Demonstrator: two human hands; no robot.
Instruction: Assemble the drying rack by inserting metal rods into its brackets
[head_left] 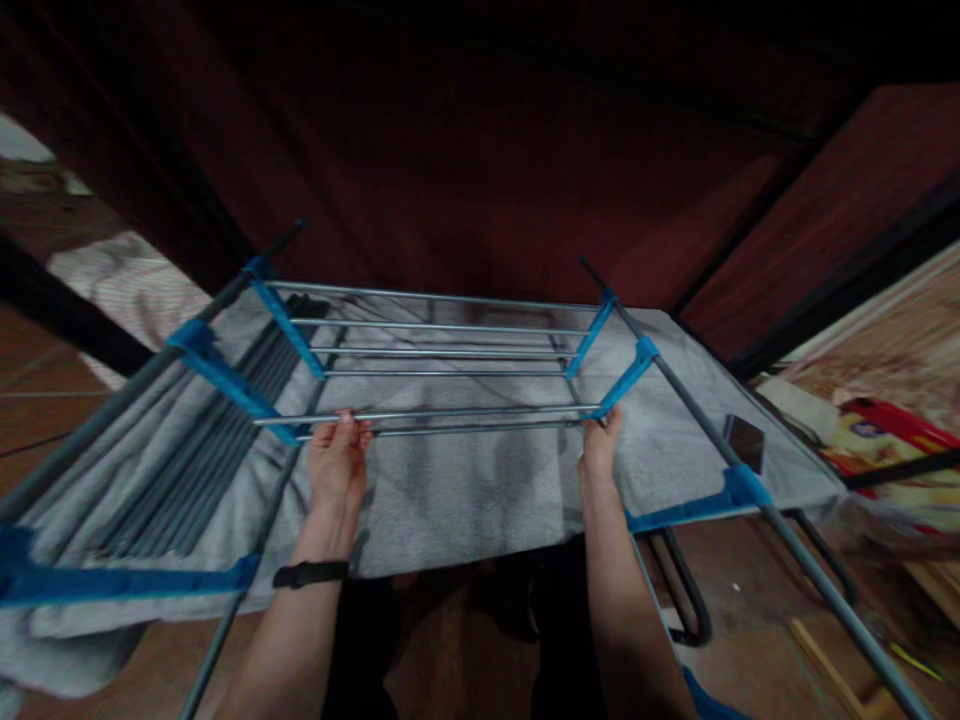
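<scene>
A partly built rack of grey metal tubes and blue plastic brackets stands over a grey cloth. My left hand (341, 455) is closed round a thin metal rod (465, 412), thumb on top, close to the left blue bracket (225, 380). The rod's left end crosses that bracket and sticks out past it. My right hand (600, 440) has its fingers closed at the rod's right end, against the right blue bracket (628, 378); the fingertips are partly hidden there. Another rod (487, 428) runs just below. Several crossbars (435, 352) span the rear brackets.
Several loose grey rods (202, 450) lie side by side on the cloth (465, 510) at left. A dark phone-like object (744, 442) lies at right behind an upright tube (694, 400). A red and yellow package (892, 445) sits farther right. Dark reddish panels (465, 180) stand behind.
</scene>
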